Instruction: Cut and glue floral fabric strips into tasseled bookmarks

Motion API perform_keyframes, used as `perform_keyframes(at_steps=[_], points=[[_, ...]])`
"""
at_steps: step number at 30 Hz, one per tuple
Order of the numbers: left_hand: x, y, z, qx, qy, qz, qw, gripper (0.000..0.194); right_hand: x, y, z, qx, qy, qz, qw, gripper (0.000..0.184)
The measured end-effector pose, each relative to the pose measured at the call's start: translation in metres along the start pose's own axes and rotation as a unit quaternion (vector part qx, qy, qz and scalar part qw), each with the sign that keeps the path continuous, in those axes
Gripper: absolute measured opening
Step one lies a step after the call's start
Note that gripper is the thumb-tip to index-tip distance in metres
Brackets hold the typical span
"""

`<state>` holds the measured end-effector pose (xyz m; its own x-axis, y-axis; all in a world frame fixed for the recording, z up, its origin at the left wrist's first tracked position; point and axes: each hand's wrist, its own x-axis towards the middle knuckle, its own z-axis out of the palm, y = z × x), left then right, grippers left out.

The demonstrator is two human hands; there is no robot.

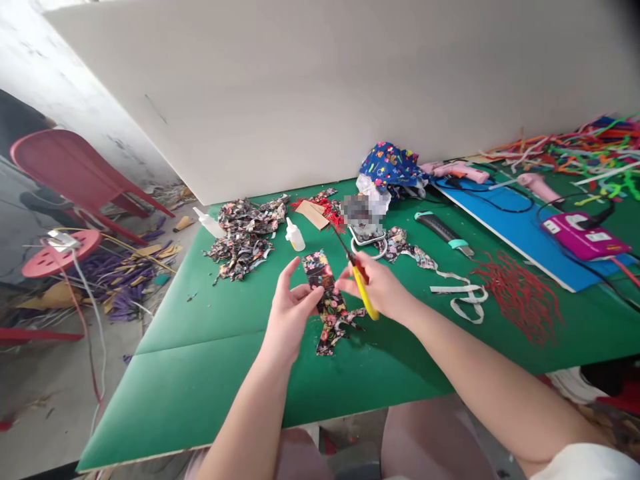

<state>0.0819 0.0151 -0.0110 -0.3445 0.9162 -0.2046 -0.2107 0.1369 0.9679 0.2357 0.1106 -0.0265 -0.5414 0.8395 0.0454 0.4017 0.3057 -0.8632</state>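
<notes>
Over the middle of the green table, my left hand pinches a strip of dark floral fabric between thumb and fingers. My right hand grips scissors with yellow handles, their dark blades pointing up and away to the left. The fingertips of that hand also reach the fabric's right edge. Below the hands, more floral fabric scraps lie on the table. Just beyond my left hand stands a small white squeeze bottle.
Left, a heap of floral scraps lies beside another bottle. Behind are red threads and a blue patterned cloth. Right are a utility knife, red strings, pink glue guns and a magenta box with cables.
</notes>
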Motion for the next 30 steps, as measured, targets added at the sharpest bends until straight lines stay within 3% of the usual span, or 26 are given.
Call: perform_keyframes(at_steps=[1,3,5,9,15,21,26,30], points=[[0.001,0.001,-0.001,-0.004,0.016,0.006,1.0,0.075,0.007,0.004,-0.005,-0.104,0.072,0.015,0.992,0.038],[0.002,0.003,-0.003,-0.008,0.035,0.016,0.999,0.077,0.024,0.015,-0.014,-0.334,0.185,0.03,0.924,0.048],[0.003,0.005,-0.004,-0.005,0.038,0.021,0.999,0.078,0.04,0.027,-0.02,-0.376,0.206,0.051,0.902,0.055],[0.0,0.007,0.0,0.011,0.023,0.017,1.0,0.075,0.061,0.041,-0.016,-0.407,0.217,0.075,0.884,0.059],[-0.005,0.006,0.001,0.017,0.009,0.015,1.0,0.073,0.076,0.041,-0.007,-0.418,0.213,0.11,0.876,0.054],[-0.004,0.003,-0.005,0.005,-0.016,0.021,1.0,0.073,0.087,0.027,-0.033,-0.397,0.217,0.127,0.883,0.056],[-0.007,0.007,-0.003,0.004,-0.016,0.019,1.0,0.074,0.067,0.011,-0.051,-0.382,0.235,0.107,0.887,0.057],[-0.01,0.01,0.001,0.009,-0.008,0.017,1.0,0.075,0.03,0.018,-0.033,-0.38,0.23,0.07,0.893,0.046]])
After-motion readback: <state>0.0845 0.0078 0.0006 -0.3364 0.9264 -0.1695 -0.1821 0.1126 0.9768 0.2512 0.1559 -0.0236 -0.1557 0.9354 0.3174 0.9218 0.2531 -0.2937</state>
